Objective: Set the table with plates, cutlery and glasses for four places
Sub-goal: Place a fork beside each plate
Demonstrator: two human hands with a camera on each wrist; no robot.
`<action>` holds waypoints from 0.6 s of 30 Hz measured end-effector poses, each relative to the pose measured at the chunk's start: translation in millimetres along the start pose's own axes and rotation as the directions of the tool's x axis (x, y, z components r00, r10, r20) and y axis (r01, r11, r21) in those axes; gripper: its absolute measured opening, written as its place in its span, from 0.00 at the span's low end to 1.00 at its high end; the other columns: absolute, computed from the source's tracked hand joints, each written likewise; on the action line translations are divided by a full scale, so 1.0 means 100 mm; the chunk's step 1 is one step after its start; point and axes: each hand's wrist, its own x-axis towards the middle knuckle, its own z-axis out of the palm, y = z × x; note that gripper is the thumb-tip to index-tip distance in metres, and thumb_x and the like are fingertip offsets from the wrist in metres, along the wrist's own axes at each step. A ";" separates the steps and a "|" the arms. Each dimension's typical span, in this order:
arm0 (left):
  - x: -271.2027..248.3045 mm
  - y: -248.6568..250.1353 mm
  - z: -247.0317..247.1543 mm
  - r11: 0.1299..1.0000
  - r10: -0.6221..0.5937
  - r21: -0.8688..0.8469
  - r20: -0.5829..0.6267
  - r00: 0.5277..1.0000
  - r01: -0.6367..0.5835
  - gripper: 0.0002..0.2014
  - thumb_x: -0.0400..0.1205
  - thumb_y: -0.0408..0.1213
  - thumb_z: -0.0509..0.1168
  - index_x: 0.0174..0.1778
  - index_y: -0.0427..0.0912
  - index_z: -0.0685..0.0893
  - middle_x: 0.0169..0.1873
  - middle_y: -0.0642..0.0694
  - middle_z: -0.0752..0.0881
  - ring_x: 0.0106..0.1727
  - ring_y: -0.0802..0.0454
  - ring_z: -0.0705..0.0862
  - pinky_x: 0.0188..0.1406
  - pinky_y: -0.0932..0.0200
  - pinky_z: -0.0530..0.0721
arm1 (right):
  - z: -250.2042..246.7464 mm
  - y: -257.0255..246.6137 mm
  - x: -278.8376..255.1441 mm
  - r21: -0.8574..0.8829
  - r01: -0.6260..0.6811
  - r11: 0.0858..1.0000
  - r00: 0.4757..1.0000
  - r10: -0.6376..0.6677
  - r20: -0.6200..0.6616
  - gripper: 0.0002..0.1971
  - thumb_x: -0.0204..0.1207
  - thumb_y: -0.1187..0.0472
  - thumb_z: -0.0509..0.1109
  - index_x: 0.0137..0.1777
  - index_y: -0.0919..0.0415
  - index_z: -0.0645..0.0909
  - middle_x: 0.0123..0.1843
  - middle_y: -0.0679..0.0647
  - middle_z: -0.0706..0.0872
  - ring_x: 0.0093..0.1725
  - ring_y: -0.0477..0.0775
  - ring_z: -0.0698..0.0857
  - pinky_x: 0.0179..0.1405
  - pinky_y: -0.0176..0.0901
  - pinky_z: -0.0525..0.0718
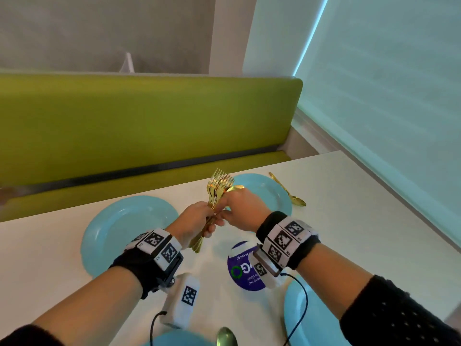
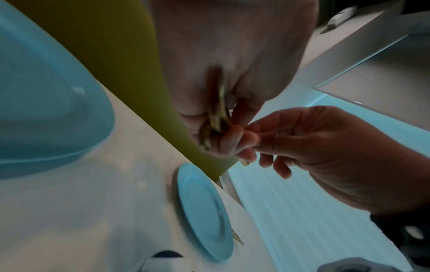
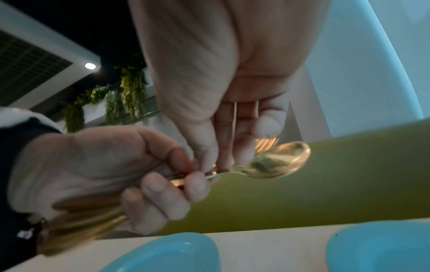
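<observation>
My left hand (image 1: 208,222) grips a bundle of gold cutlery (image 1: 217,191) above the white table (image 1: 349,221), fork tines pointing up and away. My right hand (image 1: 223,212) pinches the neck of one gold spoon (image 3: 279,162) in that bundle, right next to the left fingers. In the right wrist view the left hand (image 3: 104,174) wraps the handles. Light blue plates lie at far left (image 1: 119,228), far right (image 1: 264,193), near right (image 1: 311,320) and the bottom edge (image 1: 174,340). A gold spoon on the table (image 1: 287,191) lies right of the far right plate.
A green bench (image 1: 149,126) runs along the table's far edge. A window blind (image 1: 386,96) stands on the right. A purple round sticker (image 1: 243,268) marks the table's middle. Another spoon bowl (image 1: 226,337) shows at the bottom edge.
</observation>
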 end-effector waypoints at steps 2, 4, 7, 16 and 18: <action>-0.22 -0.05 -0.11 1.000 -0.011 0.011 -0.008 1.000 0.012 0.12 0.86 0.29 0.48 0.43 0.37 0.76 0.33 0.40 0.84 0.25 0.55 0.73 0.22 0.64 0.69 | 0.03 -0.20 -0.11 -0.032 -0.026 0.999 1.000 0.026 -0.006 0.12 0.77 0.60 0.65 0.53 0.45 0.88 0.52 0.51 0.89 0.55 0.55 0.84 0.54 0.53 0.85; -0.43 -0.10 -0.21 1.000 -0.021 0.016 -0.009 1.000 0.021 0.12 0.86 0.29 0.48 0.44 0.36 0.76 0.33 0.39 0.85 0.25 0.54 0.73 0.22 0.64 0.70 | 0.06 -0.40 -0.23 -0.043 -0.033 0.999 0.999 0.033 0.007 0.13 0.78 0.61 0.65 0.54 0.45 0.87 0.52 0.49 0.90 0.55 0.54 0.85 0.54 0.51 0.86; -0.72 -0.19 -0.37 0.999 -0.043 0.027 -0.013 0.999 0.043 0.12 0.85 0.29 0.48 0.42 0.36 0.76 0.33 0.39 0.85 0.24 0.55 0.73 0.20 0.65 0.70 | 0.09 -0.70 -0.39 -0.030 -0.030 0.999 0.999 0.031 0.016 0.11 0.78 0.61 0.66 0.55 0.48 0.86 0.53 0.49 0.90 0.55 0.53 0.85 0.54 0.47 0.85; -1.16 -0.33 -0.75 0.989 -0.006 0.147 0.048 0.999 -0.001 0.15 0.84 0.25 0.45 0.38 0.37 0.75 0.31 0.39 0.84 0.22 0.56 0.72 0.17 0.67 0.69 | 0.13 -1.27 -0.49 -0.140 0.061 0.988 0.989 -0.040 0.144 0.11 0.80 0.57 0.64 0.56 0.50 0.87 0.56 0.51 0.88 0.57 0.53 0.83 0.54 0.46 0.82; -1.12 -0.35 -0.81 0.994 -0.008 0.109 0.029 1.000 0.005 0.14 0.84 0.24 0.46 0.39 0.37 0.74 0.32 0.39 0.84 0.21 0.56 0.73 0.17 0.67 0.70 | 0.15 -1.25 -0.43 -0.139 0.069 0.988 0.988 -0.049 0.144 0.11 0.79 0.58 0.64 0.53 0.50 0.88 0.55 0.51 0.88 0.57 0.53 0.83 0.54 0.47 0.83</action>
